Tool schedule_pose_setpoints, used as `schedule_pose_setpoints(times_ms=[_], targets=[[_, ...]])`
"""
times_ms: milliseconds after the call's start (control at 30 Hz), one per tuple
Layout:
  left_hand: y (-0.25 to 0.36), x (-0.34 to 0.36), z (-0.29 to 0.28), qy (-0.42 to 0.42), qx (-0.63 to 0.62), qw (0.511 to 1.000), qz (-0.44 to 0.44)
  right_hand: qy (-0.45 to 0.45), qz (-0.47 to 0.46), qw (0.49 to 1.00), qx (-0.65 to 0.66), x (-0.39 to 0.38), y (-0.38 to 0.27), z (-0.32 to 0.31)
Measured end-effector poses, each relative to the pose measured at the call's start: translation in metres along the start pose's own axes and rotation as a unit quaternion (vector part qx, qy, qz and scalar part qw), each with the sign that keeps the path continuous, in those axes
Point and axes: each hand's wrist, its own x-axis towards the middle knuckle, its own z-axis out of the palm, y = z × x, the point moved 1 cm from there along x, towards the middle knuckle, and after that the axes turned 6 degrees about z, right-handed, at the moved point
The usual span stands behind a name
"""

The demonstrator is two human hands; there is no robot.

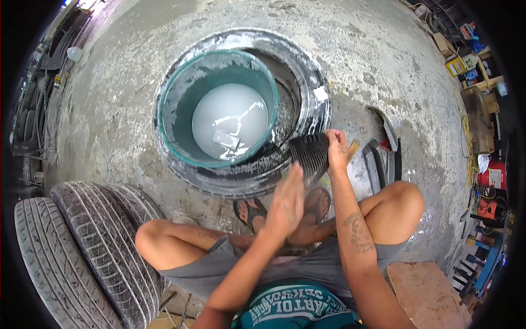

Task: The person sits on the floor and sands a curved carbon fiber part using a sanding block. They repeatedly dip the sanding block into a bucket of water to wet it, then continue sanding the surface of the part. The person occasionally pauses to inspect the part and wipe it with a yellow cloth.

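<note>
My right hand (337, 148) grips the edge of a black ribbed piece (308, 156) with close parallel ridges; its exact kind is unclear. This piece is held tilted above the near right rim of a tire (219, 185) lying flat on the floor. Just left of its lower part, my left hand (287, 200) is raised with the fingers stretched out, slightly smeared by motion and holding nothing. Inside the tire's ring stands a round green tub (178, 104) with cloudy greyish water (219, 107) in it.
Several dusty tires (82, 257) stand at the lower left. Black curved pieces (376, 164) and a wooden handle (353, 149) lie right of my right hand. A small white block (320, 94) rests on the tire. A wooden board (424, 293) is at the lower right, a red container (491, 175) farther right.
</note>
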Motion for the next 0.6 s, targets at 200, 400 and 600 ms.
schedule_pose_setpoints(times_ms=[200, 400, 600], targets=[[-0.021, 0.017, 0.001, 0.014, -0.016, 0.999, -0.046, -0.004, -0.006, 1.000, 0.017, -0.002, -0.002, 0.005], [-0.036, 0.025, -0.006, 0.002, -0.037, 0.999, -0.027, -0.006, -0.003, 1.000, 0.019, 0.005, 0.000, 0.004], [-0.018, -0.013, -0.006, -0.002, -0.079, 0.997, -0.001, -0.017, 0.003, 1.000, 0.011, -0.001, -0.004, 0.003]])
